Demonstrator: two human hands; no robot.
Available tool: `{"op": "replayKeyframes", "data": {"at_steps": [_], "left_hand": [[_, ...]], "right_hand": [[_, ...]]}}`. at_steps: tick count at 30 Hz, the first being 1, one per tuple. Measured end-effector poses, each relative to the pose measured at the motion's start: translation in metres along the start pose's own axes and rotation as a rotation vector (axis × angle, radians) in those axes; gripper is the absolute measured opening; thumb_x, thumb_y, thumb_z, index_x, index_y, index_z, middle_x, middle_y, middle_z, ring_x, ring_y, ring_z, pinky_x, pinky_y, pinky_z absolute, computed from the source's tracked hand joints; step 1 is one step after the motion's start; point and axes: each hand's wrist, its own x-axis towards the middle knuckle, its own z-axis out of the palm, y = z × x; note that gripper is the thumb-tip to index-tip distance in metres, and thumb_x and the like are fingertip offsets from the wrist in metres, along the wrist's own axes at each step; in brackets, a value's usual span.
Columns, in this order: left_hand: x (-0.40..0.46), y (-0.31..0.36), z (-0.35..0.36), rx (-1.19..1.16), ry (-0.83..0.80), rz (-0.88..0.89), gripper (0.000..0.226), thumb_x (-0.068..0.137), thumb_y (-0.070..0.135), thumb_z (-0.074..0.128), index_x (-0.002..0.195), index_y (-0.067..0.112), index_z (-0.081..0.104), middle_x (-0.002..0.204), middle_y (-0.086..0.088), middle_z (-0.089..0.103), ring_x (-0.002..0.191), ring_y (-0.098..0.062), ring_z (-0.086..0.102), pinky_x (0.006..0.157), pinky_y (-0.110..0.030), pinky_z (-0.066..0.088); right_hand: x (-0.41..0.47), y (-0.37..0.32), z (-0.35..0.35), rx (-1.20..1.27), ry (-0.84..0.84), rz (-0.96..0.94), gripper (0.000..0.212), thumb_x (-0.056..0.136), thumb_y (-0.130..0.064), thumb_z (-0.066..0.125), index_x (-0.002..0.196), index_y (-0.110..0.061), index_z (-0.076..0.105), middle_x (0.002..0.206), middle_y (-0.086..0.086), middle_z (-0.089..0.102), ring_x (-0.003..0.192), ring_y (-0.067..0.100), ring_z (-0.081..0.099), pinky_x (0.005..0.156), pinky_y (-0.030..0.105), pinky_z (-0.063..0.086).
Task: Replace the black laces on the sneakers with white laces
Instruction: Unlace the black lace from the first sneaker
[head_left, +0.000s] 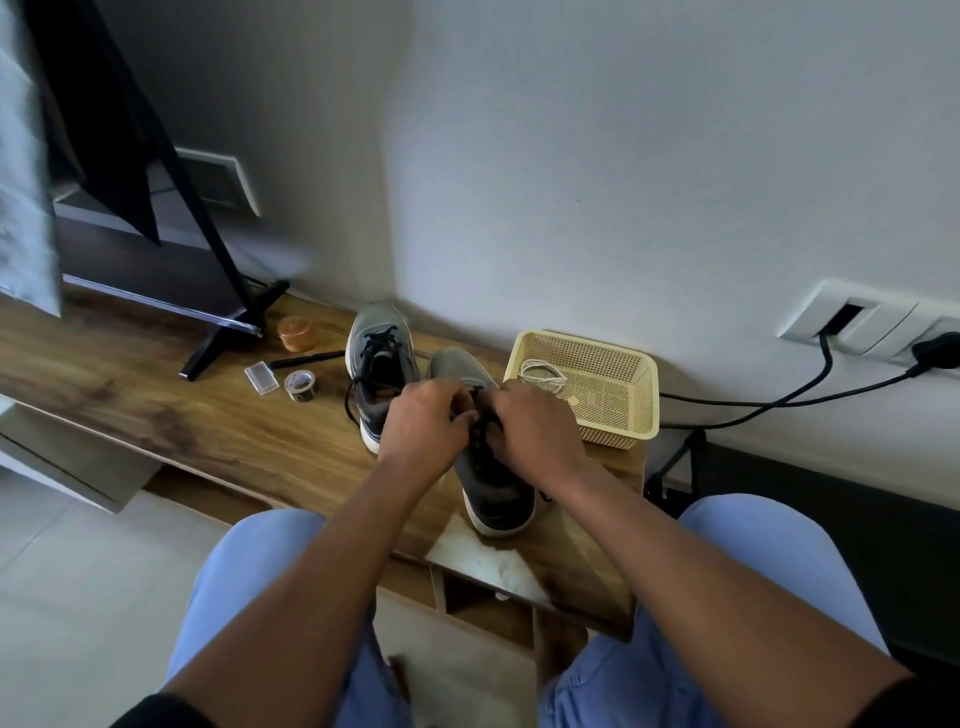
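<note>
Two grey sneakers stand on the wooden shelf (218, 431). The near sneaker (493, 488) points its heel toward me. My left hand (426, 421) and my right hand (535, 426) meet over its tongue, and both pinch its black lace (480, 431) with curled fingers. Behind it on the left, the far sneaker (376, 353) keeps its black lace (358, 395), with a loop hanging down its side. White laces (543, 375) lie coiled in the cream plastic basket (618, 426) at the right.
A TV stand leg (223, 332) sits at the back left, with an orange jar (295, 332), a tape roll (300, 385), a small clear box (262, 379) and a black pen (306, 359) nearby. Black cables (779, 402) run from the wall socket (872, 325). My knees are below the shelf.
</note>
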Motion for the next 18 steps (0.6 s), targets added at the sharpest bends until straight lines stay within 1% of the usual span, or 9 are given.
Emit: {"op": "replayKeyframes", "data": {"at_steps": [2, 5, 7, 9, 11, 13, 15, 18], "left_hand": [[0.005, 0.003, 0.002, 0.042, -0.025, -0.026, 0.008, 0.088, 0.017, 0.078, 0.09, 0.012, 0.072, 0.087, -0.004, 0.073, 0.086, -0.027, 0.069, 0.078, -0.042, 0.059], [0.009, 0.003, 0.003, 0.096, -0.066, -0.06, 0.008, 0.093, 0.015, 0.07, 0.092, 0.009, 0.066, 0.089, -0.009, 0.069, 0.086, -0.032, 0.066, 0.077, -0.044, 0.058], [0.011, 0.005, 0.002, 0.116, -0.11, -0.055, 0.007, 0.095, 0.018, 0.067, 0.094, 0.012, 0.065, 0.09, -0.008, 0.068, 0.085, -0.03, 0.065, 0.076, -0.043, 0.058], [0.011, 0.006, 0.0, 0.126, -0.156, -0.044, 0.007, 0.094, 0.021, 0.066, 0.097, 0.014, 0.065, 0.09, -0.006, 0.067, 0.085, -0.029, 0.064, 0.075, -0.04, 0.056], [0.01, 0.006, -0.005, 0.14, -0.186, -0.038, 0.008, 0.089, 0.019, 0.067, 0.096, 0.015, 0.066, 0.088, -0.005, 0.068, 0.083, -0.027, 0.065, 0.071, -0.036, 0.053], [0.007, 0.006, -0.008, 0.173, -0.219, -0.042, 0.012, 0.084, 0.015, 0.068, 0.095, 0.017, 0.067, 0.088, -0.004, 0.069, 0.083, -0.027, 0.068, 0.07, -0.035, 0.053], [0.006, 0.008, -0.009, 0.216, -0.249, -0.05, 0.015, 0.08, 0.012, 0.068, 0.092, 0.02, 0.065, 0.085, 0.0, 0.067, 0.086, -0.028, 0.069, 0.07, -0.034, 0.053], [0.006, 0.011, -0.012, 0.255, -0.249, -0.069, 0.015, 0.08, 0.01, 0.066, 0.083, 0.022, 0.058, 0.074, 0.004, 0.056, 0.087, -0.031, 0.068, 0.068, -0.032, 0.044]], "right_hand": [[0.009, 0.001, -0.004, 0.03, -0.022, -0.007, 0.011, 0.085, -0.024, 0.061, 0.089, -0.017, 0.068, 0.091, 0.006, 0.063, 0.084, 0.034, 0.065, 0.058, 0.036, 0.041], [0.016, -0.003, -0.009, 0.063, -0.061, -0.028, 0.009, 0.084, -0.02, 0.061, 0.084, -0.014, 0.067, 0.088, 0.01, 0.066, 0.083, 0.037, 0.065, 0.059, 0.034, 0.038], [0.014, 0.001, -0.01, 0.07, -0.076, -0.034, 0.009, 0.084, -0.02, 0.061, 0.086, -0.014, 0.067, 0.088, 0.011, 0.067, 0.083, 0.039, 0.066, 0.06, 0.037, 0.042], [0.012, 0.003, -0.01, 0.063, -0.089, -0.042, 0.012, 0.085, -0.02, 0.06, 0.092, -0.015, 0.068, 0.093, 0.011, 0.067, 0.086, 0.039, 0.066, 0.064, 0.04, 0.047], [0.013, 0.0, -0.01, 0.067, -0.091, -0.062, 0.016, 0.085, -0.019, 0.06, 0.099, -0.017, 0.069, 0.096, 0.01, 0.069, 0.088, 0.038, 0.067, 0.067, 0.041, 0.05], [0.013, -0.004, -0.009, 0.053, -0.1, -0.085, 0.017, 0.086, -0.019, 0.06, 0.101, -0.018, 0.068, 0.095, 0.01, 0.069, 0.088, 0.038, 0.067, 0.068, 0.042, 0.053], [0.012, -0.006, -0.008, 0.033, -0.105, -0.097, 0.013, 0.087, -0.018, 0.059, 0.099, -0.018, 0.065, 0.093, 0.01, 0.068, 0.086, 0.038, 0.067, 0.068, 0.045, 0.054], [0.013, -0.007, -0.008, 0.021, -0.089, -0.124, 0.01, 0.089, -0.018, 0.06, 0.099, -0.019, 0.062, 0.09, 0.01, 0.069, 0.084, 0.039, 0.067, 0.065, 0.045, 0.053]]}}
